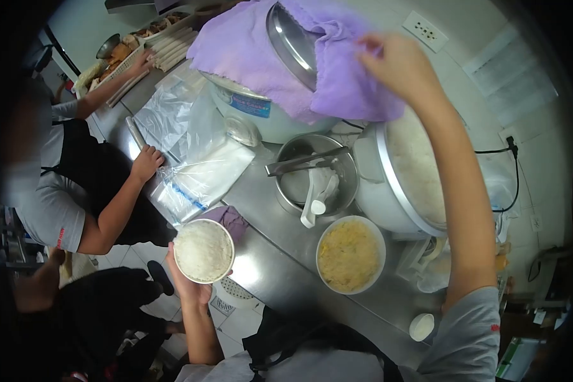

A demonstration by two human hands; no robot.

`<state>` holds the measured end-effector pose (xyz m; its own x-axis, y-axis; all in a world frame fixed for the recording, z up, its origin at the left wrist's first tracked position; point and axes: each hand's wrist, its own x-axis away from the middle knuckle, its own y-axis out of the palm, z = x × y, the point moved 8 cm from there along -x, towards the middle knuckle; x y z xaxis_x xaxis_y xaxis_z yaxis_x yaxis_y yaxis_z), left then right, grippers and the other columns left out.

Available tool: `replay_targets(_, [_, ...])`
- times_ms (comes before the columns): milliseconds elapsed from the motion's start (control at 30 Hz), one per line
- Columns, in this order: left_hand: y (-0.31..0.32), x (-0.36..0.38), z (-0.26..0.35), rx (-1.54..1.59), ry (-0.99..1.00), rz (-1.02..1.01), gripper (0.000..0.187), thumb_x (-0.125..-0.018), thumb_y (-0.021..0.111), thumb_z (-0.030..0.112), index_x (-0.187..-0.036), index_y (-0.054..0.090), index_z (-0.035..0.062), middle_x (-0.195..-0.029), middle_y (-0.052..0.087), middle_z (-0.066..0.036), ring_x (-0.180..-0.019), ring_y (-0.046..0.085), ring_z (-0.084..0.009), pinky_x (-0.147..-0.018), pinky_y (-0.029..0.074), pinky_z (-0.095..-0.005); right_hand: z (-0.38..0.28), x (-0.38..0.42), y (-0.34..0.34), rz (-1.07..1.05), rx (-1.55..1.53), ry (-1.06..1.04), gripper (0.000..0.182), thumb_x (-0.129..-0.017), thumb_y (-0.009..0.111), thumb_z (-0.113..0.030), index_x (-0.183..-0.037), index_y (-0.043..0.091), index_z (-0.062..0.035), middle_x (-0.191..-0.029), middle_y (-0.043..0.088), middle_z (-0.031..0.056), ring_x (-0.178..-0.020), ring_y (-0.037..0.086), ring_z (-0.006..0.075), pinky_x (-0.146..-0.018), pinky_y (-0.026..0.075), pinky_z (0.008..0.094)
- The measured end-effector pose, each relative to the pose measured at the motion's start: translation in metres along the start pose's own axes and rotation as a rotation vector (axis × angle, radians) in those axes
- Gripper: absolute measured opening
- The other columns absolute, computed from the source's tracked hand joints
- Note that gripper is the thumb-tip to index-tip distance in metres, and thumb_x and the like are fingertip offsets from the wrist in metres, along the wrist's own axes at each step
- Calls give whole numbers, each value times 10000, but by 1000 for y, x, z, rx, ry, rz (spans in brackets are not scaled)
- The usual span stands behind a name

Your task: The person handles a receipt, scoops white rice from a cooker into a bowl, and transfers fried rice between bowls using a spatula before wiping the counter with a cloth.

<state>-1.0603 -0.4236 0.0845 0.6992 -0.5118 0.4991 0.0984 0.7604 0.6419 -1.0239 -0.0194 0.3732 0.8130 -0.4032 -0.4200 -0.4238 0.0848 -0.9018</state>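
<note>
My left hand (186, 280) is wrapped around a round white bowl (204, 250) heaped with white rice. Up at the right, my right hand (398, 67) has bent fingers pinching the edge of a purple towel (248, 38). That towel drapes over a rice cooker (232, 105) with a blue label, and a shiny metal lid (291, 44) shows between its folds. Beneath my right forearm stands a large pot (395, 172) with a pale, rice-like surface inside. A metal pot (291, 149) holds tongs (305, 162) and a white scoop (313, 204).
A bowl of yellow rice (350, 254) and a small white cup (421, 326) stand on the steel counter (267, 254). Plastic bags (204, 165) and a folded purple cloth (226, 221) lie left of centre. Co-workers stand at the left, one person's hand (148, 163) by the bags.
</note>
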Motion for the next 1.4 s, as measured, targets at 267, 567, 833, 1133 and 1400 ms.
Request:
replay_targets(267, [13, -12, -34, 12, -56, -47, 684, -937, 340, 589, -1263, 511, 13, -1186, 603, -184, -1036, 633, -305, -868, 532, -420, 85, -110, 78, 57, -79, 22, 474, -809, 615, -235, -1252, 534, -86, -1072, 641, 218, -1033, 601, 375, -900, 477, 427])
replay_targets(567, [23, -4, -1, -43, 89, -10, 665, -932, 357, 582, -1236, 528, 16, -1148, 620, -163, -1007, 642, -288, -862, 532, -398, 44, -63, -105, 388, -242, -117, 439, -755, 532, -40, -1191, 577, -71, -1329, 503, 227, -1290, 400, 402, -1040, 347, 425])
replay_targets(833, [50, -16, -18, -43, 20, -143, 699, -901, 370, 617, -1284, 486, 43, -1165, 606, -189, -901, 672, -350, -616, 598, -525, 121, 124, -66, 111, 287, 42, 432, -841, 548, -128, -1271, 548, -175, -1115, 632, 150, -981, 612, 345, -839, 496, 447])
replay_targets(1133, [72, -2, -42, -115, -37, -156, 702, -890, 372, 629, -1267, 493, 49, -1126, 612, -187, -874, 673, -356, -588, 598, -532, 187, 162, -7, 110, 297, 181, 379, -832, 522, -118, -1204, 565, -179, -995, 630, 145, -902, 630, 339, -783, 502, 448])
replay_targets(1400, [76, 18, -71, -215, -88, -234, 713, -896, 354, 626, -1304, 454, 49, -1171, 592, -195, -912, 662, -358, -621, 587, -518, 191, 165, -7, 130, 334, 182, 402, -835, 485, -102, -1215, 579, -195, -986, 621, 140, -898, 628, 334, -773, 499, 446])
